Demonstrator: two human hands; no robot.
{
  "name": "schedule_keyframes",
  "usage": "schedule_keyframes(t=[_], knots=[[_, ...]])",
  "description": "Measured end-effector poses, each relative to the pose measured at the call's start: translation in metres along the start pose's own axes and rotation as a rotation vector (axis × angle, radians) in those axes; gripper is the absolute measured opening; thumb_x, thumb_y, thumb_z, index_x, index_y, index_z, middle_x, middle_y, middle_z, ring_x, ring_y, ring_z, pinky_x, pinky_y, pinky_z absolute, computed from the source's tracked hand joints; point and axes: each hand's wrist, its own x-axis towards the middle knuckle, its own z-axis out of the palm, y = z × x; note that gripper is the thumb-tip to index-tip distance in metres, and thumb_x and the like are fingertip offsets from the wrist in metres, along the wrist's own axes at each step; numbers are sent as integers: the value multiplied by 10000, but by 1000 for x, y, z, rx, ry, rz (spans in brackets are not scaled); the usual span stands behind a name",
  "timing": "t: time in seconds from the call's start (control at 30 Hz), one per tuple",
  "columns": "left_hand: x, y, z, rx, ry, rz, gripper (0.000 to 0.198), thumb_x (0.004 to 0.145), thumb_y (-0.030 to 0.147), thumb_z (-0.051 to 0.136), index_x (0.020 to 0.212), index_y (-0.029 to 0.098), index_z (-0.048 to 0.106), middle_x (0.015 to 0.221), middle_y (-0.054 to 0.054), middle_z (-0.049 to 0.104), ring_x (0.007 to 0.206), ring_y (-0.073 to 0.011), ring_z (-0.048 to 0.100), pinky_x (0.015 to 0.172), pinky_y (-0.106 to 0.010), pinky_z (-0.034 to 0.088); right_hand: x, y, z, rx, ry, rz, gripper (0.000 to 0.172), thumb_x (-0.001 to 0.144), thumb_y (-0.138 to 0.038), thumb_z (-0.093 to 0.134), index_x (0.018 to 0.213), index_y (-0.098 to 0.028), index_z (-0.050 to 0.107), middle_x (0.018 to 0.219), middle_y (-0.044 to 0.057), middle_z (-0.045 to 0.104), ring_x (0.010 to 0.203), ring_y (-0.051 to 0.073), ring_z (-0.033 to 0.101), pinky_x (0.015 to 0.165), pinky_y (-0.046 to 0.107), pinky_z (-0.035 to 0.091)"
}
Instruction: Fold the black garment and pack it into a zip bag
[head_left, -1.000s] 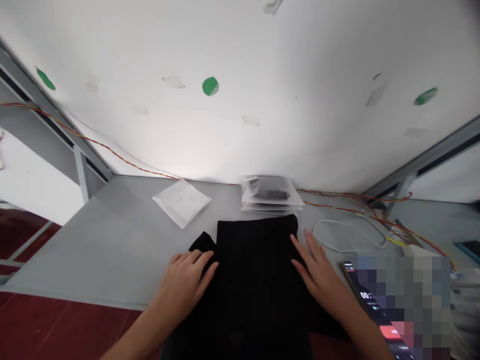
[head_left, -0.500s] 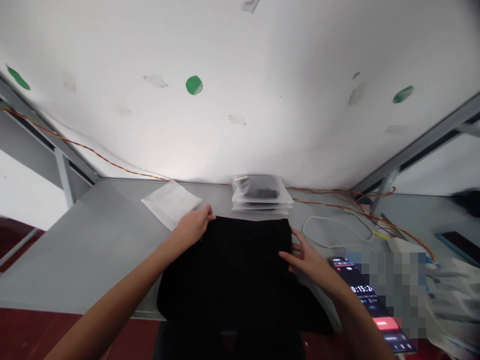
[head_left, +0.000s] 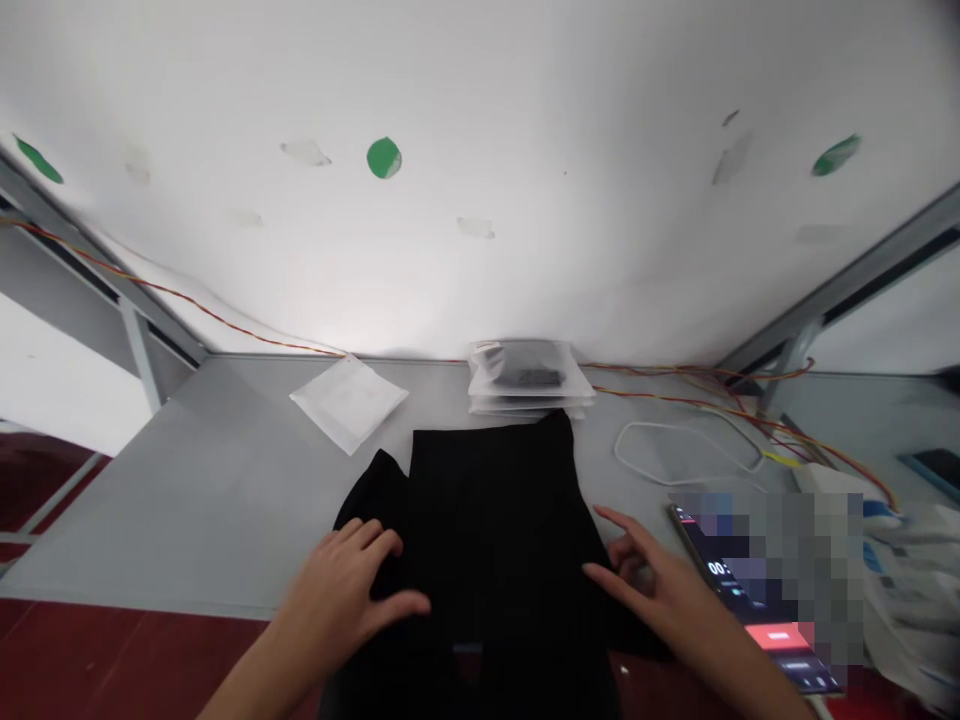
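Observation:
A black garment (head_left: 495,500) lies over the front of the grey table, its near part hanging toward my lap, where it blends with dark clothing. Its exact kind cannot be made out. On its left side rests my left hand (head_left: 356,575), fingers spread and thumb stretched across the cloth. My right hand (head_left: 637,570) is at the garment's right edge, thumb and forefinger apart, the other fingers curled. Neither hand pinches the fabric. Just beyond the far edge sits a stack of clear plastic bags (head_left: 529,378) with dark contents.
A white packet (head_left: 350,402) lies on the grey table (head_left: 187,480) left of the stack. On the right are a white cable (head_left: 652,482), a lit phone (head_left: 780,635) and a pile of plastic packages (head_left: 919,580). Red-yellow wires (head_left: 652,397) run along the white wall.
My left hand has let go of the garment's far left corner and moved down toward me. My right hand has shifted down and right. A black flap now shows at the left.

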Motion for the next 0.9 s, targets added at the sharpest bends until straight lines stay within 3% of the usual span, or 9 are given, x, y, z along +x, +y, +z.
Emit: schedule_keyframes(t=[0.07, 0.17, 0.3, 0.43, 0.53, 0.63, 0.7, 0.77, 0.9], knots=[[-14, -5, 2, -102, -63, 36, 401, 892, 620, 680, 1022, 241, 683, 968, -40, 699, 886, -260, 648, 784, -378, 460, -11, 1, -1, 23, -35, -16, 665, 828, -561, 725, 1408, -271, 581, 755, -29, 616, 646, 188, 626, 625, 318, 551], [-14, -8, -3, -305, -122, -7, 225, 1024, 440, 537, 1039, 255, 663, 1025, -28, 693, 908, -218, 648, 826, -361, 474, -14, -7, 0, 103, 40, -57, 576, 859, -547, 707, 1363, -280, 624, 729, -41, 572, 672, 174, 623, 705, 311, 571], [-3, -7, -18, -570, -182, -101, 207, 1015, 452, 537, 1041, 263, 616, 964, 2, 678, 863, -186, 640, 779, -311, 495, -14, -15, 1, 294, 182, -36, 594, 855, -589, 717, 1363, -307, 596, 947, 22, 671, 842, 198, 694, 807, 323, 594], [3, -11, -25, -714, -261, -84, 149, 970, 417, 607, 1028, 280, 609, 1011, 7, 679, 934, -195, 645, 839, -324, 515, -19, -13, 1, 428, 3, 97, 775, 804, -612, 771, 1472, -338, 488, 1176, 81, 724, 1003, 272, 740, 914, 425, 609], [-1, -15, -24, -686, -321, 0, 118, 957, 373, 626, 1037, 288, 603, 1187, -19, 679, 1132, -229, 628, 981, -375, 496, -25, -13, 2, 519, -206, 191, 925, 825, -645, 733, 1593, -342, 318, 1146, 90, 761, 1047, 320, 752, 912, 476, 617], [-7, -18, -24, -616, -360, 61, 166, 972, 399, 615, 1106, 302, 629, 1347, -44, 648, 1377, -273, 509, 1090, -412, 455, -29, -14, 3, 564, -264, 237, 1036, 833, -685, 700, 1648, -323, 172, 1011, 72, 791, 921, 326, 778, 792, 463, 638], [-6, -21, -24, -583, -332, 75, 207, 1040, 392, 491, 1147, 318, 653, 1360, -33, 657, 1368, -250, 532, 1091, -398, 467, -29, -14, 4, 609, -221, 242, 1027, 846, -666, 700, 1649, -344, 145, 962, 49, 791, 868, 314, 783, 766, 459, 639], [2, -27, -22, -515, -208, 106, 313, 1085, 334, 366, 1181, 320, 663, 1352, -25, 672, 1275, -214, 605, 1071, -378, 485, -27, -14, 5, 677, -168, 242, 954, 871, -636, 692, 1633, -389, 173, 1032, 44, 790, 920, 307, 783, 826, 471, 637], [41, -43, -17, -204, 45, 235, 317, 1064, 280, 434, 1304, 292, 641, 1372, -56, 666, 1272, -252, 572, 1117, -448, 429, -21, -14, 8, 688, -149, 254, 893, 870, -628, 701, 1607, -400, 252, 1256, 75, 748, 1128, 320, 740, 990, 501, 592]])
